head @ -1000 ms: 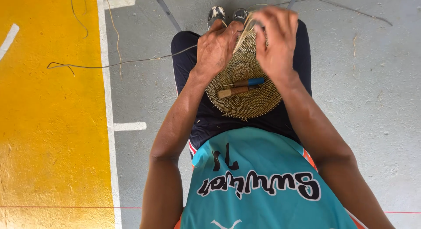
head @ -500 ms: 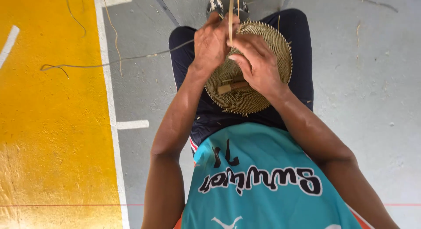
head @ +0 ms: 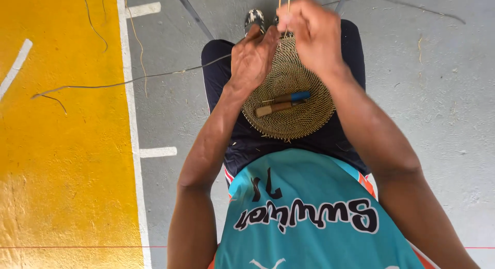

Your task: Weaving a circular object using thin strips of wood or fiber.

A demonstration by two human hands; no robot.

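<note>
A: Where do we have the woven disc (head: 289, 101)?

B: On our lap, flat across the dark shorts (head: 219, 68). Far edge sits under both hands.

A: Left hand (head: 252, 57)?

B: Pressed on the disc's upper left rim, fingers curled down over the edge. We can't tell if they pinch anything.

A: Right hand (head: 312, 29)?

B: Closed in a fist above the far rim, gripping thin straw strands (head: 284, 0) that run up out of frame.

A: Anything on the disc?

B: Two tools, lying side by side near its middle: a blue-handled one (head: 291, 97) and a wooden-handled one (head: 273, 108), touching or nearly so.

A: Surroundings?

B: Grey floor (head: 438, 94), yellow painted zone (head: 56, 145) on our left, one long loose fibre (head: 129, 82) across both.
</note>
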